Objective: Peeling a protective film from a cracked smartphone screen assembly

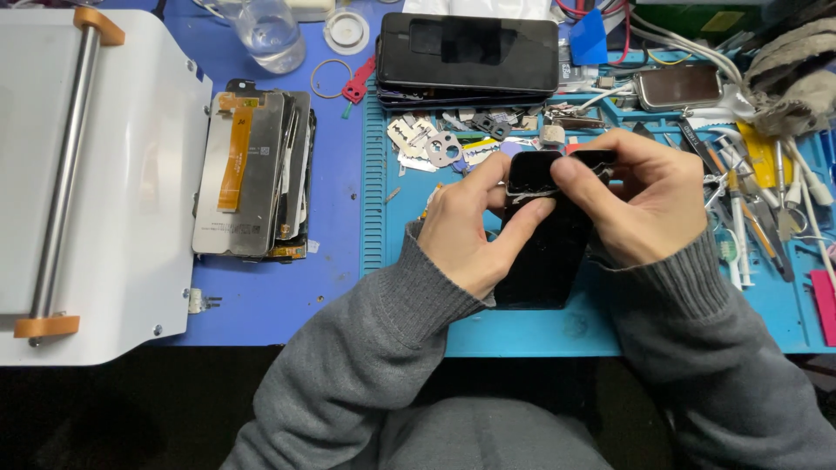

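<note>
Head view: both hands meet over the middle of the blue work mat (522, 335), gripping a black phone screen (549, 252) that stands tilted off the mat, its lower end towards the person. The left hand (466, 226) braces the panel from the side, thumb laid across its face, apparently to steady it; the right hand (640, 204) pinches the top edge, where a pale strip seems to be lifting. Small metal parts (435, 148) lie just behind, tools (749, 209) to the right. Further left on the desk (335, 226), stacked display panels (252, 174) sit beside a white roller machine (104, 183); a black phone (468, 52) lies at the back.
</note>
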